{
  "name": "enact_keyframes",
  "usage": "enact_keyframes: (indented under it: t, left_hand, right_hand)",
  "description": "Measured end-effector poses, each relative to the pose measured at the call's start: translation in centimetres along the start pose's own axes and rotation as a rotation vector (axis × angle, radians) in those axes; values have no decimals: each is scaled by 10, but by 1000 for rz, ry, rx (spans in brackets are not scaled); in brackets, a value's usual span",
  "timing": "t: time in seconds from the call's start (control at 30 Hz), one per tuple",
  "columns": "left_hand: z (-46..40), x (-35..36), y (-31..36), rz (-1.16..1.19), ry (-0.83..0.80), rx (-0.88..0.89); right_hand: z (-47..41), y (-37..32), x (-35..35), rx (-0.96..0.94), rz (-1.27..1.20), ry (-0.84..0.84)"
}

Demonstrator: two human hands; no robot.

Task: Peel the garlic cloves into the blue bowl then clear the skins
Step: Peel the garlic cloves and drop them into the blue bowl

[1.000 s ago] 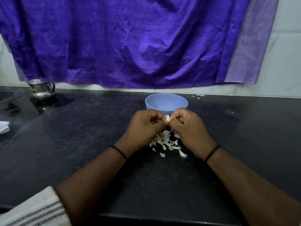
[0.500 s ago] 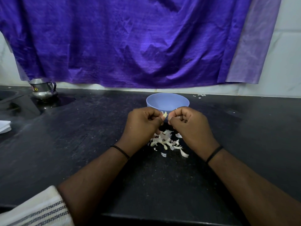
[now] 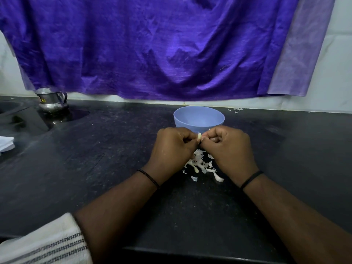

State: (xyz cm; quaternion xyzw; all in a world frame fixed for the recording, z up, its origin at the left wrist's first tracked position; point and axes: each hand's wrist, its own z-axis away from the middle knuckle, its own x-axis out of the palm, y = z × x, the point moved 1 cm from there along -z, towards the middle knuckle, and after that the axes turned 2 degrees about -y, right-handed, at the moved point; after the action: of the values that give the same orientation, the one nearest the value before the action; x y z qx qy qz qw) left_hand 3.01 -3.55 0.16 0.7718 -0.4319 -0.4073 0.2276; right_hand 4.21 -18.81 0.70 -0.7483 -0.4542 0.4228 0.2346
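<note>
Purple cloth (image 3: 152, 44) is hung across the upper frame, over a pale wall. Below it, a black counter (image 3: 95, 159) fills the lower frame. A blue bowl (image 3: 199, 119) is set at centre, just behind the hands; its inside cannot be seen well enough to tell what it holds. A steel jug (image 3: 52, 101) is seen at upper left. The left hand (image 3: 171, 147) and right hand (image 3: 231, 147) are held together at centre frame, fingers curled, both pinching one small clove (image 3: 199, 136) between their fingertips. Skins (image 3: 202, 164) are piled on the counter directly beneath the hands, and a few scraps (image 3: 236, 110) lie right of the bowl.

The clove could be dropped among the skins if the pinch slips, since so little of it is gripped. Loose skin could also be flicked into the bowl, given how near it stands.

A small round sticker is seen on the jug; its writing cannot be read.
</note>
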Motion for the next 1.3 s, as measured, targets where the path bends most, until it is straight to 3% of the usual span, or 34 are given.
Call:
enact_keyframes:
  t: [0.5,0.7,0.93,1.3]
  left_hand:
    - [-2,2,-1,155,-52,-92]
    - [-6,1,-1,357,-149,-212]
    - [-7,1,-2,435,-233,-240]
    - [-9,-5,-1,326,-91,-129]
  right_hand:
    - [2,-5,0,-36,15,28]
    - [0,-4,-2,18,-65,-7]
    - [-2,-3,-4,42,-119,-30]
    - [-2,0,-1,-44,-6,-27]
